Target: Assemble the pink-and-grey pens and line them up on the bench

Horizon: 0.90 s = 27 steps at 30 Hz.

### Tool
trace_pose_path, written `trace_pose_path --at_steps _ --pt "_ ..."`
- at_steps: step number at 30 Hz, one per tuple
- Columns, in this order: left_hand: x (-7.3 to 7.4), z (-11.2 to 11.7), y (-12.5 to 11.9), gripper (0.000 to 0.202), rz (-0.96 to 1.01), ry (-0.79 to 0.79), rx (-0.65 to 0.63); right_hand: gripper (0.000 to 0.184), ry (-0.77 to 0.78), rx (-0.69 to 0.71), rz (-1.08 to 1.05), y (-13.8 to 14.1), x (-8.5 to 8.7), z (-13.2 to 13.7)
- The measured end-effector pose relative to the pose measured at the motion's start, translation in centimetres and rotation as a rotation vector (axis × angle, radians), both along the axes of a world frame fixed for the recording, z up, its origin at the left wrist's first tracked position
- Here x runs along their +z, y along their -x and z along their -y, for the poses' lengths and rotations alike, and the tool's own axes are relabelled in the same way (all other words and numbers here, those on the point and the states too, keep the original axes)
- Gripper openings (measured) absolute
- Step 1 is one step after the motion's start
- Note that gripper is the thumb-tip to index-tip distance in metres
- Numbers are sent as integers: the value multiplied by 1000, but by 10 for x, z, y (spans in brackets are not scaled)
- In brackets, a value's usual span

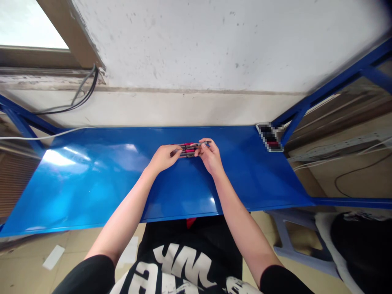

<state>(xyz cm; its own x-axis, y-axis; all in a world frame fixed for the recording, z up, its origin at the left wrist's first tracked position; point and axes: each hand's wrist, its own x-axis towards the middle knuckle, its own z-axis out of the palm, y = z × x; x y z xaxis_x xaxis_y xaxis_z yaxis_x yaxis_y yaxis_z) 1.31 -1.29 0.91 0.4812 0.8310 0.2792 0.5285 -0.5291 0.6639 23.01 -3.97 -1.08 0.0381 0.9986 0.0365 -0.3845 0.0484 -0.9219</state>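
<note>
Several slim pens (190, 154), dark with pink-red parts, lie side by side in a small bundle on the blue table (122, 192). A dark band seems to cross them. My left hand (165, 157) is closed at the bundle's left end, pinching a dark pen. At the right end, my right hand (210, 157) has its thumb and fingers closed on a grey pen (208, 142). Whether both hands hold the same pen I cannot tell. My fingers hide parts of the bundle.
A pixelated dark object with a pale edge (271, 138) lies at the table's back right corner. Blue frame bars (294, 110) rise at both ends. A white cable (67, 131) crosses the back left. A grey stool (303, 237) stands at lower right.
</note>
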Motion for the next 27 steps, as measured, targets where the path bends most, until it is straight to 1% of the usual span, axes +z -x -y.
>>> trace_pose_path --at_steps 11,16,22,27 --pt "-2 0 -1 23 9 -13 -43 32 9 18 25 2 -4 1" --pt "-2 1 -1 23 13 -30 -52 29 -19 45 120 3 -7 2" --pt "-3 1 0 20 28 4 -3 26 -21 -19 176 0 -10 -1" --pt "-3 0 1 17 43 33 82 28 -2 -48 214 0 -12 -4"
